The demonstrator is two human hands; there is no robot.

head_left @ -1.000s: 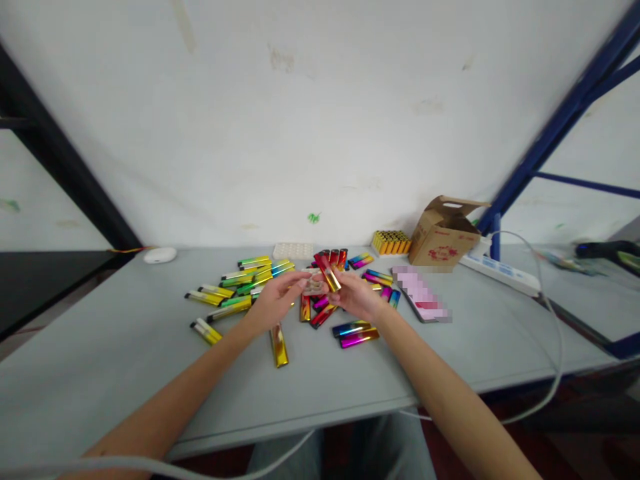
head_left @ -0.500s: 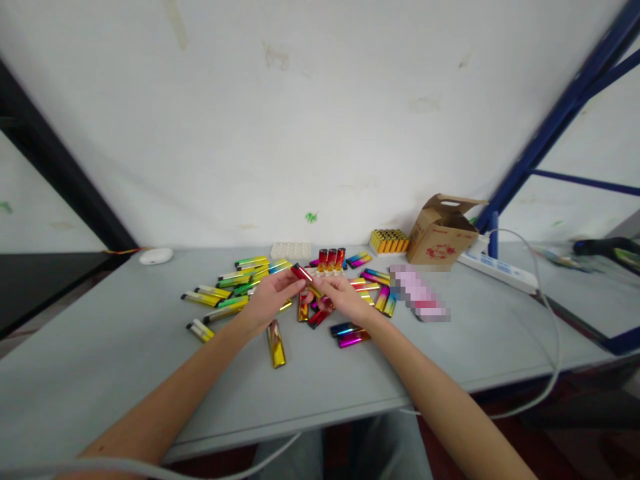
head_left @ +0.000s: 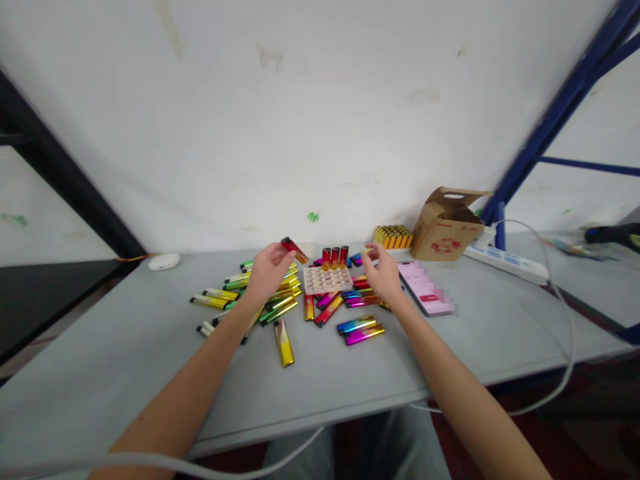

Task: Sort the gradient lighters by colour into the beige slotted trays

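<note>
My left hand point(head_left: 270, 270) pinches a shiny red lighter-shaped stick point(head_left: 296, 251) with a dark end, held tilted above the table. Just right of it lies a white tray point(head_left: 327, 283) with rows of round wells. Three red-and-gold sticks point(head_left: 335, 259) of similar look stand upright at the tray's back. Over on the tray's right side, my right hand point(head_left: 384, 273) hovers with bent fingers apart, nothing visible in it. Several yellow and green sticks point(head_left: 283, 293) are heaped under and beside my left hand. Multicoloured sticks point(head_left: 360, 301) lie below my right hand.
A phone point(head_left: 425, 290) with a pink screen lies to the right. Behind it stand a block of yellow batteries point(head_left: 393, 237), an open cardboard box point(head_left: 443, 233) and a white power strip point(head_left: 510, 263). A white oval case point(head_left: 164, 261) sits at the back left.
Both hands were together on the red stick over the tray. The right hand has let go and moved right; the left has carried the stick back and left, uncovering the tray.
</note>
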